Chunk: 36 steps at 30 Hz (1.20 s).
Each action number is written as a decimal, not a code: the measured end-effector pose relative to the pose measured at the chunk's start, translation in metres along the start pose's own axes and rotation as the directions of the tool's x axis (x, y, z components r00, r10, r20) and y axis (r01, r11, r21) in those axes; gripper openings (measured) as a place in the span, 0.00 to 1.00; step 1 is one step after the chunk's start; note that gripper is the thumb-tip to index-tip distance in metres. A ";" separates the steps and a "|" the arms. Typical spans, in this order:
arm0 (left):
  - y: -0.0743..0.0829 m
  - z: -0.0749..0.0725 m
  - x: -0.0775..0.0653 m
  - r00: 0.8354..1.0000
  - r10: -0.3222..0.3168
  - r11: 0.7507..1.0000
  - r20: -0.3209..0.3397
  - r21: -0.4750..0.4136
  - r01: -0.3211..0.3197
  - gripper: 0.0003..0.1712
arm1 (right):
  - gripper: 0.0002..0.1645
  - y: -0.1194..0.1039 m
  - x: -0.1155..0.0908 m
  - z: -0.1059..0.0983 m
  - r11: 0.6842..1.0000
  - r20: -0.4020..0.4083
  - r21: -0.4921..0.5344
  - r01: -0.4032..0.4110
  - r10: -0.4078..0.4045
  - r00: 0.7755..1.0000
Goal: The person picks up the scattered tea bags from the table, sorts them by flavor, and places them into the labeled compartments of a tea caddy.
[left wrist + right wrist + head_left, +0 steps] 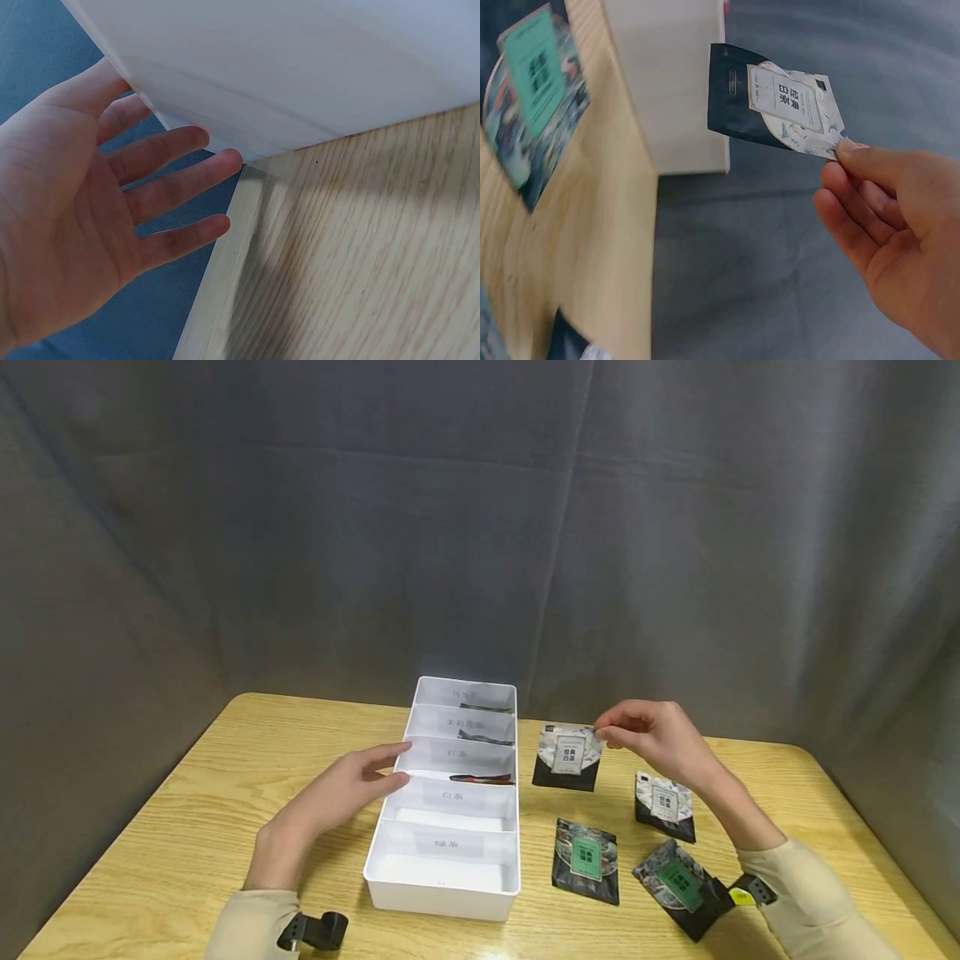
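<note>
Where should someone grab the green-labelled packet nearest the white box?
Pinch the green-labelled packet by its right edge, probably coming from the right: it is thin and lies flat on the table, with the white box standing to its left.

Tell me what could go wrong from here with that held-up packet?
The right hand pinches the white-labelled packet by one corner, so it could swing or slip. The left hand is at the rim of the divided white box; a nudge might shift it. In the head view, the right wrist's camera overlaps a green-labelled packet, so lowering that arm might push it aside.
</note>
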State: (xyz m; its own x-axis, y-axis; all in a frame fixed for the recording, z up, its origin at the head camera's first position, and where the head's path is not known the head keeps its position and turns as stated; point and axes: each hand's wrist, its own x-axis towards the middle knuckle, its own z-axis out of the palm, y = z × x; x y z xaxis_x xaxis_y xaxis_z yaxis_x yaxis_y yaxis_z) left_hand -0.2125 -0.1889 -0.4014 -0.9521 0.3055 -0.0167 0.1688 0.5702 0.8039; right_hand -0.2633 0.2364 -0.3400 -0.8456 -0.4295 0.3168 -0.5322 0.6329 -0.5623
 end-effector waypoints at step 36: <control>-0.001 0.002 0.001 1.000 0.015 1.000 -0.004 0.002 -0.015 0.34 | 0.12 -0.079 -0.008 0.082 0.859 -0.058 0.004 0.512 -0.511 0.858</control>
State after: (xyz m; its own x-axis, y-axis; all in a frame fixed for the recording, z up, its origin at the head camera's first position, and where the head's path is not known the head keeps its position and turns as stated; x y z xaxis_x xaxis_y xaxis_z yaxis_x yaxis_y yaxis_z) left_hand -0.2135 -0.1873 -0.4037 -0.9505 0.3108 -0.0023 0.1836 0.5675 0.8027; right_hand -0.2108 0.1372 -0.3606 -0.4555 -0.6546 0.6033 -0.8900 0.3212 -0.3235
